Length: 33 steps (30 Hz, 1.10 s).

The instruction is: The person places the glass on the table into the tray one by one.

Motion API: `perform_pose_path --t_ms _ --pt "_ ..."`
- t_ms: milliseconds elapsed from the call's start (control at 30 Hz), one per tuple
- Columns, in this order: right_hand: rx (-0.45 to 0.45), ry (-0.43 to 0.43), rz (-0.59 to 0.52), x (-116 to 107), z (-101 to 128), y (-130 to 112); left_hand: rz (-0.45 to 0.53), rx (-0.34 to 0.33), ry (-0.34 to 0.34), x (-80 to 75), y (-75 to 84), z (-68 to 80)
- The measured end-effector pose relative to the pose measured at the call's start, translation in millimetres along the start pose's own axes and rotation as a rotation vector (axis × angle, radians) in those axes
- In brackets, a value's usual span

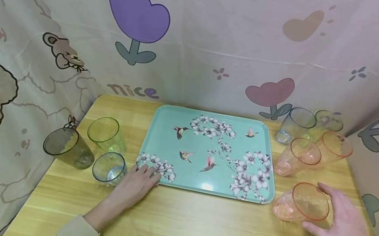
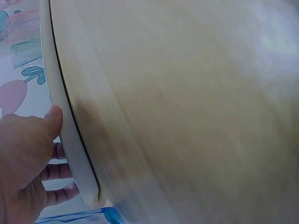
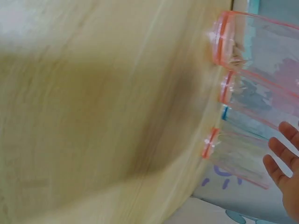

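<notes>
While the near left corner of the teal tray (image 1: 211, 121) is touched by the straight, loosely spread fingers of the left hand (image 1: 134, 186), the nearest orange cup (image 1: 301, 203) is flanked by the right hand (image 1: 343, 223), fingers open and curved around its rim, contact uncertain. The cup stands on the wooden table (image 1: 193, 231), just off the tray's near right corner.

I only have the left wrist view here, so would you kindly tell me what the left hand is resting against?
Observer: The left hand rests on the near left corner of a teal tray with birds and flowers.
Operator: Thank you. Where is the right hand?
Observer: The right hand is open beside an orange cup, right of the tray.
Operator: Any cups near the left hand?
Observer: Yes, a blue cup stands just left of it.
</notes>
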State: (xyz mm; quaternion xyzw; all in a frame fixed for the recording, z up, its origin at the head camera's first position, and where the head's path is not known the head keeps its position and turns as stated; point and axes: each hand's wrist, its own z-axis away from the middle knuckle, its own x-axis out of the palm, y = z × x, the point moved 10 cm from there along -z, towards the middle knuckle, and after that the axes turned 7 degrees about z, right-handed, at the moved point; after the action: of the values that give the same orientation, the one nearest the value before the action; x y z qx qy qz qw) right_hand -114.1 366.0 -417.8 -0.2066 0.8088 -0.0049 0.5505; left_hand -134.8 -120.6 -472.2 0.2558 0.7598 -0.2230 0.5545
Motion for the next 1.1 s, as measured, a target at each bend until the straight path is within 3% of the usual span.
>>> perform_pose_path --t_ms 267,433,700,1100 --pt "0.046 -0.081 0.1 16.3 -0.4 7.5 -0.002 -0.012 -0.043 4.2 -0.3 -0.6" --pt "0.043 -0.092 0.104 20.1 -0.5 5.7 0.005 -0.014 -0.056 6.1 0.0 -0.5" --pt "0.063 -0.077 0.079 26.9 4.9 8.3 -0.013 -0.014 -0.057 3.7 0.0 -0.4" --pt "-0.002 -0.011 0.101 27.7 3.3 -1.7 -0.028 -0.014 -0.088 6.7 -1.8 0.1"
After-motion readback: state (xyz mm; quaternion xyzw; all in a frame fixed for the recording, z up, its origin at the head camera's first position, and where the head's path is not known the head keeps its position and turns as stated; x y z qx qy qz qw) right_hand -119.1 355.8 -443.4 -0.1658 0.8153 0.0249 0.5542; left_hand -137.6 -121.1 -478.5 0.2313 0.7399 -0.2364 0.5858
